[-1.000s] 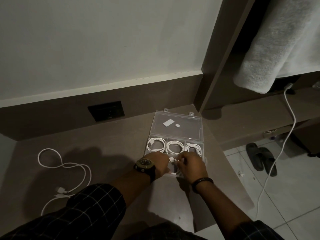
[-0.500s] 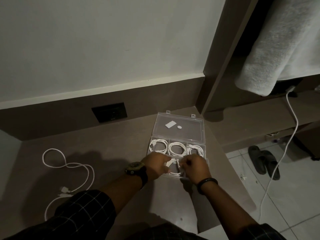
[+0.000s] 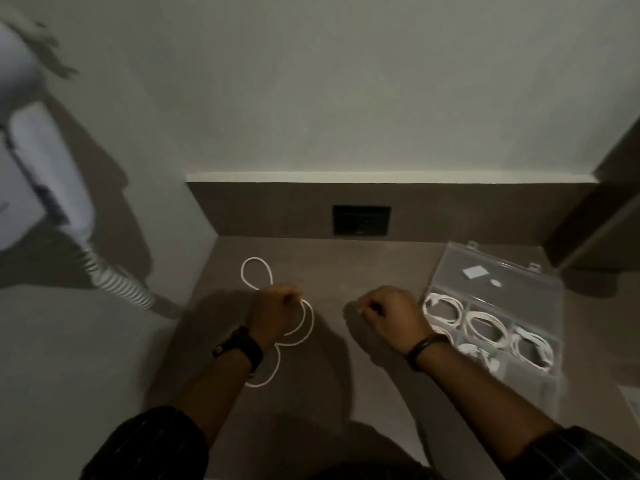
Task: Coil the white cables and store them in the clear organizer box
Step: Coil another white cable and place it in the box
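Note:
A loose white cable (image 3: 257, 271) lies in loops on the brown desk (image 3: 346, 265), left of centre. My left hand (image 3: 273, 311), with a watch on the wrist, is over its middle with the fingers closed on the cable. My right hand (image 3: 389, 315) hovers as a closed fist with nothing in it, just left of the clear organizer box (image 3: 502, 282). The box stands open at the right with its lid folded back. Its far compartments hold three coiled white cables (image 3: 485, 325). A fourth coil (image 3: 476, 351) lies in a near compartment, partly hidden by my right wrist.
A black wall socket (image 3: 362, 220) sits in the dark panel behind the desk. A white wall-mounted appliance (image 3: 38, 168) with a ribbed cord (image 3: 117, 285) hangs at the left. A dark wooden partition (image 3: 609, 195) rises at the right.
Both hands have left the box and moved left. My left hand now grips the loose cable. The view has swung left, so the box sits at the right.

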The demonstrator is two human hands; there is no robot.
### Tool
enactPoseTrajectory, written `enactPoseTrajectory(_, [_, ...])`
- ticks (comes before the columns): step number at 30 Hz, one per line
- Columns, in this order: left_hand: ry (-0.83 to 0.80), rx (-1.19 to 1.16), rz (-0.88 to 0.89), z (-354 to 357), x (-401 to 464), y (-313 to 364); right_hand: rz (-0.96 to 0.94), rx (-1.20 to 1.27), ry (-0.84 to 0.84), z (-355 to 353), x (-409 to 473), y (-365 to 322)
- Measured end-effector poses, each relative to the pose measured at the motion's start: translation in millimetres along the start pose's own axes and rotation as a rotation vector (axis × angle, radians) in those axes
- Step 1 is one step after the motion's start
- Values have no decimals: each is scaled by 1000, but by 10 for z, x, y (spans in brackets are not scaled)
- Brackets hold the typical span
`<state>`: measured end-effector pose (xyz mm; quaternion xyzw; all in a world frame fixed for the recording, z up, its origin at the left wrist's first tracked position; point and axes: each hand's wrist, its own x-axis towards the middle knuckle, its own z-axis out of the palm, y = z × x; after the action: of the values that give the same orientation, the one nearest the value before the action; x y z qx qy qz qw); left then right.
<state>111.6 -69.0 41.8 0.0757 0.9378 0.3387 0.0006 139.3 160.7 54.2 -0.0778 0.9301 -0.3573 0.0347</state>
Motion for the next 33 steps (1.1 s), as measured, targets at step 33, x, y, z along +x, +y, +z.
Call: enactPoseTrajectory(33, [-486, -1066, -385, -749, 316, 266, -66, 461, 45, 176, 926, -583])
